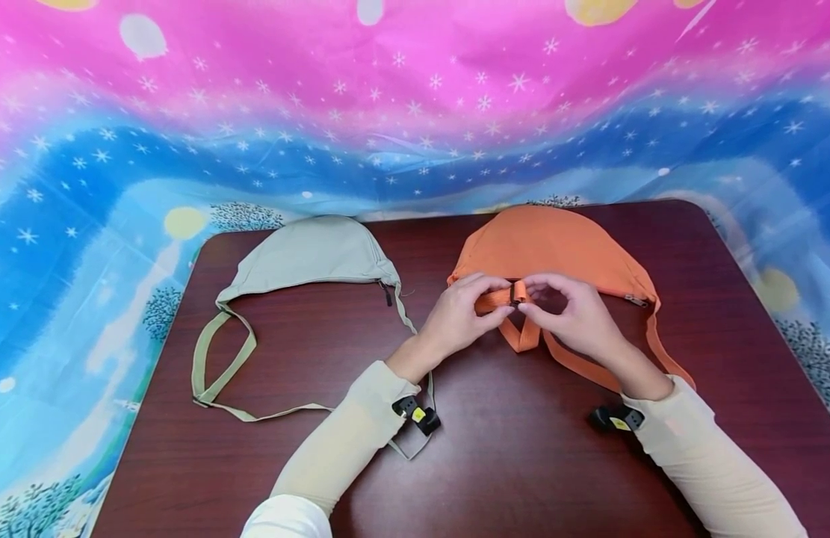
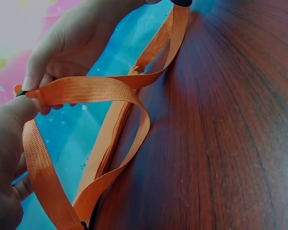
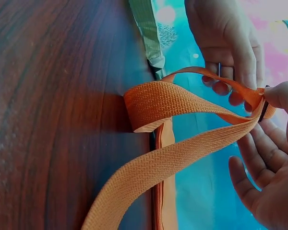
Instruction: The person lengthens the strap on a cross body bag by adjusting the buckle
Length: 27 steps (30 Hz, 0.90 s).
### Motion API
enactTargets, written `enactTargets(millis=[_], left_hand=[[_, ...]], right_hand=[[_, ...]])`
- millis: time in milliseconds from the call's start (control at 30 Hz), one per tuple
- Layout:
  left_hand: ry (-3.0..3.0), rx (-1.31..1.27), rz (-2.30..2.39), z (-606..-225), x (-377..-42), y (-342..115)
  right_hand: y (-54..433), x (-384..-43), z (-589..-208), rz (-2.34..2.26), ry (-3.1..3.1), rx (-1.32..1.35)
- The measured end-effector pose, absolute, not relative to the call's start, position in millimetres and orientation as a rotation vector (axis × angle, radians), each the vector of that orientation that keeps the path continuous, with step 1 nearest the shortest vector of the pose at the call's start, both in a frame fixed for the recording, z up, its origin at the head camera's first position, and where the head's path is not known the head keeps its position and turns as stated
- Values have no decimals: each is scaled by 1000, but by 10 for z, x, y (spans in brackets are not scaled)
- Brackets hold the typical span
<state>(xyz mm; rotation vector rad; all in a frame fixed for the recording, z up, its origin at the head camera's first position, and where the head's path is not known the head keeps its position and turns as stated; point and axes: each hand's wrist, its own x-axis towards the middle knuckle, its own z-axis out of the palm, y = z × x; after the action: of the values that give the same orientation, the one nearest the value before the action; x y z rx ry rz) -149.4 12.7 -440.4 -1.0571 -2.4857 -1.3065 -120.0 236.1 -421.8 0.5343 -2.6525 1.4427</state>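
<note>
An orange crescent-shaped bag (image 1: pixel 539 243) lies at the table's far right, its strap drawn up toward me. Both hands hold that orange strap (image 3: pixel 177 98) at its small black slider buckle (image 1: pixel 514 293). My left hand (image 1: pixel 458 312) pinches the strap on the buckle's left side, thumb and fingers on the webbing. From the other side, my right hand (image 1: pixel 579 312) pinches a short loop of webbing standing out at the buckle. Below the hands the strap hangs in a loop. In the right wrist view, the right thumb (image 3: pixel 281 96) presses beside the dark slider.
A pale grey-green bag (image 1: pixel 314 254) of the same shape lies on the far left, its greenish strap (image 1: pixel 233 359) looped across the dark wooden table (image 1: pixel 509 463). The left forearm passes over part of that strap. A patterned cloth (image 1: pixel 415 112) hangs behind the table.
</note>
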Motion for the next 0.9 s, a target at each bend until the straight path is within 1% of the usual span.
enactTargets(millis=[300, 900], left_hand=[[-2511, -963, -1127, -4454, -1518, 82], [-2457, -941, -1185, -4443, -1521, 112]], right_hand=[[2357, -1200, -4212, 1475, -2565, 515], [2323, -1213, -4296, 1511, -2574, 510]])
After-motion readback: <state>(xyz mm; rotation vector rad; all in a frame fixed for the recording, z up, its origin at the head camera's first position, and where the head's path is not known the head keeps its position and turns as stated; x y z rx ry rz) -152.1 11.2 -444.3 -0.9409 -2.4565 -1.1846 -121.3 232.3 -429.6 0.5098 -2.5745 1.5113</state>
